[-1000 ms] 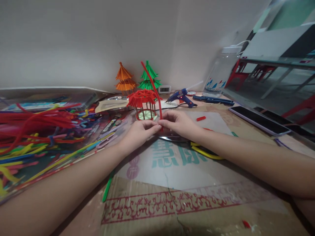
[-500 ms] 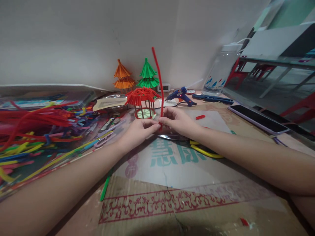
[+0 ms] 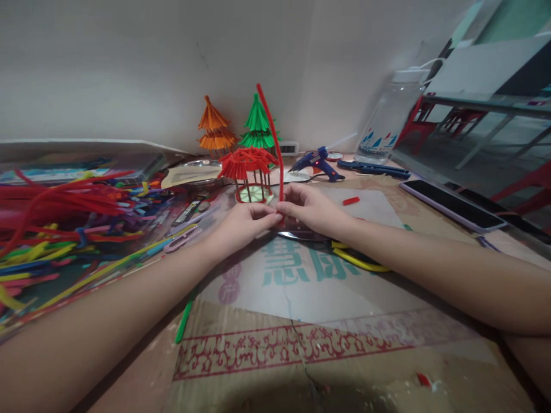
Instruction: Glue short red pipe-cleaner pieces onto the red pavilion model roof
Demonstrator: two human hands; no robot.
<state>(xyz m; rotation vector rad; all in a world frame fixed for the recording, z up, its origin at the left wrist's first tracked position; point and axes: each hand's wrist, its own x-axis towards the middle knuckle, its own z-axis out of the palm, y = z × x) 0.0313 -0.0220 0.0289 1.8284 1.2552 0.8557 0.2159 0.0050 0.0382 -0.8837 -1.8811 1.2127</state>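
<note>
Both my hands meet at table centre, left hand (image 3: pixel 245 225) & right hand (image 3: pixel 307 209) pinching base of red pipe cleaner (image 3: pixel 272 137), it stands upright w/ slight lean, just right of red pavilion (image 3: pixel 248 172), glue gun (image 3: pixel 316 163) farther right.

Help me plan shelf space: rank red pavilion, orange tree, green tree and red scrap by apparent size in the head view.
1. red pavilion
2. orange tree and green tree: alike, farther back
3. red scrap
</note>
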